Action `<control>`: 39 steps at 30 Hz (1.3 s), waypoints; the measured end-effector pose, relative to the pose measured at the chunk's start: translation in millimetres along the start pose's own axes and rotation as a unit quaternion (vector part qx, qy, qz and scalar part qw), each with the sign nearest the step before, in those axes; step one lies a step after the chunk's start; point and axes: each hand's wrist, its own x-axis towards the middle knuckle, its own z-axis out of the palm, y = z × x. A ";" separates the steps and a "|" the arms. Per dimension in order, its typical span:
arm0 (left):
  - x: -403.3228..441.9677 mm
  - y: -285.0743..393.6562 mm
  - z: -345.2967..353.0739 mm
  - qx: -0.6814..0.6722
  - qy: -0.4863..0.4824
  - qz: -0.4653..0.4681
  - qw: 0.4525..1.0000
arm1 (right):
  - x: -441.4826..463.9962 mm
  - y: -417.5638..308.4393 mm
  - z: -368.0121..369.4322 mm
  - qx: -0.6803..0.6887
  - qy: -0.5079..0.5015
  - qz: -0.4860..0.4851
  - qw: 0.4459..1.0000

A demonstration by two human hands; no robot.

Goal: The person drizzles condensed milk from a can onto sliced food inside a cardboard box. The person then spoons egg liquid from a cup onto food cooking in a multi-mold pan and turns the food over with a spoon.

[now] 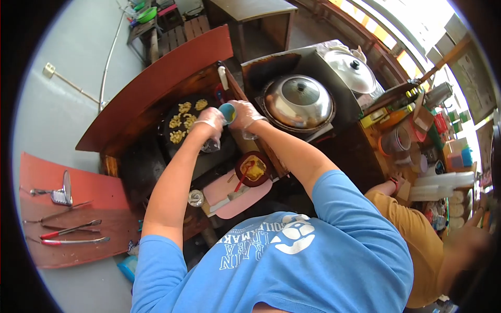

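My right hand (243, 116), in a clear plastic glove, is wrapped round a small blue cup (227, 110) tilted so that its mouth shows something yellowish inside. Close beside the cup is my left hand (210, 119), gloved too, with its fingers curled at the edge of a dark round griddle (170, 110). What those fingers hold, if anything, is hidden. Several pale yellow lumpy pieces of food (177, 136) lie apart on the griddle. Nearer my body stands a brown bowl (267, 176) of yellow mixture with a red-handled utensil (241, 182) in it.
A pink board (229, 208) lies by the bowl. To the right, a domed metal lid (313, 112) covers a pan. A red panel (172, 65) screens the griddle; tongs (73, 241) hang at left. A co-worker in a brown shirt (417, 229) is close at my right.
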 end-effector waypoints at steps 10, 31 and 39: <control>-13.5 32.2 -23.4 0.115 -0.088 -0.019 0.989 | -4.0 -3.4 -2.9 0.027 0.019 0.001 0.999; -6.5 14.6 -1.4 0.113 -0.024 -0.046 0.992 | -2.4 -0.1 -3.9 0.040 0.002 -0.017 0.999; -3.8 20.7 -6.3 0.259 -0.133 0.144 0.946 | -1.1 -0.6 0.6 0.039 -0.027 0.000 0.999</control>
